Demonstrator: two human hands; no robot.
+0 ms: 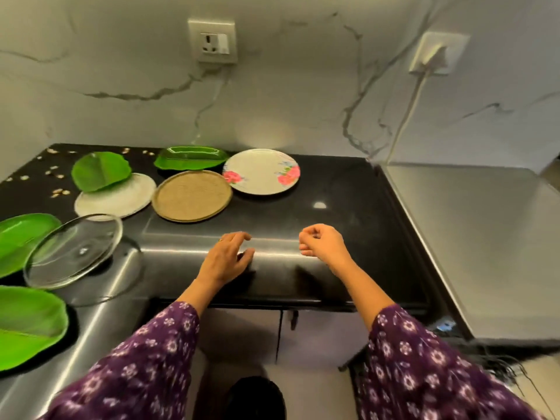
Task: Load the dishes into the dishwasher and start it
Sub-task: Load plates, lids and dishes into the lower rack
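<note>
Left hand: we see the left hand (225, 259) palm down over the front edge of the counter (339, 189), fingers spread and slightly bent, holding nothing.
Right hand: the right hand (322, 245) hovers beside it, wrist raised and fingers curled into a loose fist; we see nothing in it.
Sleeves: both sleeves (142, 368) are purple cloth with small white flowers.
Counter: black, glossy and smooth, set against a marbled wall.
Dishes: they all lie on the counter, behind and left of the hands.
Floral plate: the floral plate (262, 171) is round and white with pink flowers, and lies farthest right.
Brown plate: the brown plate (191, 195) is round, matte and rimmed; its edge meets the floral plate's.
White plate: the white plate (116, 197) is partly covered by a green leaf-shaped plate (101, 171).
Glass lid: the glass lid (74, 251) is clear and round, and leans tilted on another green plate (21, 237).
Right side: we see a brushed steel top (472, 237), flat and dull grey.
</note>
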